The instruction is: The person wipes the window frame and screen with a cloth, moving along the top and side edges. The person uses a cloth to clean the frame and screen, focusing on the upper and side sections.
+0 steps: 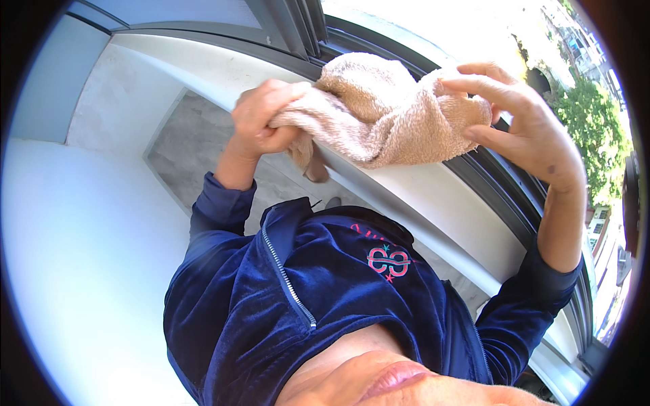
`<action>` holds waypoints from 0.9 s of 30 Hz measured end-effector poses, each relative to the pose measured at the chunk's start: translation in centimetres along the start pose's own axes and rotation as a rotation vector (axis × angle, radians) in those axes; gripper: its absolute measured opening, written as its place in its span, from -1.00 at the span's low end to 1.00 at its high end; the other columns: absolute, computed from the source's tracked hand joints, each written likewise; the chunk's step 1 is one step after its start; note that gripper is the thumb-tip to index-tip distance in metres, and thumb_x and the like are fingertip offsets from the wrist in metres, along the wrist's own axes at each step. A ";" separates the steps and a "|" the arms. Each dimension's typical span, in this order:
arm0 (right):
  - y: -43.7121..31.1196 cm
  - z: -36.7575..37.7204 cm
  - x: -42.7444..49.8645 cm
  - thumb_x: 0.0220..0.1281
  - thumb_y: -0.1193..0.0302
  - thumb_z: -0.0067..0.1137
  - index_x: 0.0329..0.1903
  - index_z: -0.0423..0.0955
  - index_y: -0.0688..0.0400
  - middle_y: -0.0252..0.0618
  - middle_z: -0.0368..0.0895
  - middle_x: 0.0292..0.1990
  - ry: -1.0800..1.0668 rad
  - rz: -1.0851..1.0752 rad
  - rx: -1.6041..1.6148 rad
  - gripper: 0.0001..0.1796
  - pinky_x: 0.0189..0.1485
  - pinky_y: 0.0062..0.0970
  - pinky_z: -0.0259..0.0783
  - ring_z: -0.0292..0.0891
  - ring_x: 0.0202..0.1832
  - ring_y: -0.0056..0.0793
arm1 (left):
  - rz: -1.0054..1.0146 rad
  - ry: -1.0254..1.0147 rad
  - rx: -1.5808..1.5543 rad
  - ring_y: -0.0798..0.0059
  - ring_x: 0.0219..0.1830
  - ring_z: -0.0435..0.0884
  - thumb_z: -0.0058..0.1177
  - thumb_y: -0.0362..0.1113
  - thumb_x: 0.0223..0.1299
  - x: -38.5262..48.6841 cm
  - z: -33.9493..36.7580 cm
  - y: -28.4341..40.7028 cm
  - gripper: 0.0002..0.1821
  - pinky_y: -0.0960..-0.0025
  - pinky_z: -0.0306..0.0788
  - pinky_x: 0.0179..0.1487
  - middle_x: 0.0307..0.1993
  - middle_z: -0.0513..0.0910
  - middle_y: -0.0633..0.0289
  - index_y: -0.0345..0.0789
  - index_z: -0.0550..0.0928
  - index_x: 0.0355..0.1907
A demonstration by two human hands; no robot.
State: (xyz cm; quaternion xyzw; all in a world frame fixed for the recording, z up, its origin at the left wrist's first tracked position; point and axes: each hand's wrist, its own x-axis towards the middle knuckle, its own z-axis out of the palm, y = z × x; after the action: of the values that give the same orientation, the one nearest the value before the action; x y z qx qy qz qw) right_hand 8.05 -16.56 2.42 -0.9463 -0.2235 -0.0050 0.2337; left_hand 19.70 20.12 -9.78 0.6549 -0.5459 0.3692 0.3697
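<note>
A beige terry towel [386, 116], twisted and bunched, stretches between my two hands above the window sill [447, 203]. My left hand [269, 116] is closed in a fist around one end, and a short tail of cloth hangs below it. At the other end, my right hand [533, 122] has its thumb and fingertips on the bunched cloth, with its fingers spread loosely around it. Part of the dark window frame [482, 177] is hidden behind the towel.
Beyond the dark frame is bright outdoor space with a green tree [591, 132] and buildings far below. A white wall [76, 243] stands at my left. Grey tiled floor [195, 132] lies below, with a shoe tip [333, 203] partly showing. A pale panel [56, 81] is at far left.
</note>
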 end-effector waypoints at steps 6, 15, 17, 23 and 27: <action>-1.0 3.1 3.1 0.43 0.03 0.16 0.23 0.68 -0.14 -0.05 0.23 0.57 0.202 -0.171 -0.278 -0.57 0.56 0.08 0.15 0.16 0.55 0.06 | -0.274 0.001 -0.180 0.32 -0.36 0.74 0.18 -0.53 -0.10 -1.2 1.4 -0.8 -0.53 0.40 0.58 -0.27 -0.34 0.74 0.08 -0.39 0.72 0.00; -3.7 4.4 7.0 0.57 -0.19 -0.20 0.08 0.74 0.09 0.00 0.21 0.57 -0.037 -0.083 -0.264 -0.31 0.61 0.10 -0.05 0.02 0.61 0.11 | -0.375 -0.029 -0.283 0.35 -0.34 0.75 0.20 -0.52 -0.11 -0.4 1.0 0.2 -0.53 0.40 0.61 -0.23 -0.29 0.77 0.09 -0.36 0.75 -0.01; -4.4 4.8 6.9 0.58 -0.19 -0.23 0.16 0.69 0.08 0.02 0.20 0.57 -0.028 -0.144 -0.406 -0.31 0.61 0.09 -0.06 0.00 0.61 0.12 | -0.448 -0.046 -0.296 0.34 -0.32 0.76 0.21 -0.51 -0.11 -0.3 0.8 0.5 -0.53 0.40 0.61 -0.22 -0.28 0.77 0.09 -0.35 0.75 0.00; -4.6 6.3 7.2 0.58 -0.18 -0.25 0.19 0.65 0.05 0.09 0.17 0.56 0.012 -0.139 -0.418 -0.33 0.56 0.04 0.09 0.13 0.55 0.17 | -0.412 -0.008 -0.328 0.32 -0.28 0.78 0.20 -0.49 -0.10 -0.6 1.2 1.5 -0.53 0.41 0.62 -0.18 -0.25 0.79 0.09 -0.34 0.76 0.00; -4.6 7.0 8.8 0.62 -0.11 -0.25 0.17 0.65 0.06 0.10 0.22 0.53 0.060 -0.278 -0.438 -0.39 0.49 -0.01 0.21 0.23 0.48 0.17 | -0.442 0.014 -0.368 0.31 -0.28 0.78 0.18 -0.49 -0.08 -0.6 1.3 1.8 -0.53 0.40 0.63 -0.16 -0.24 0.79 0.09 -0.34 0.76 0.01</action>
State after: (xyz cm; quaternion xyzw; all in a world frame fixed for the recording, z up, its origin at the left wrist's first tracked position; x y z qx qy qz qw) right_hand 13.39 -6.08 -0.82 -0.9338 -0.3382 -0.1133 0.0269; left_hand 17.92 19.04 -10.76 0.6773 -0.4453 0.1791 0.5575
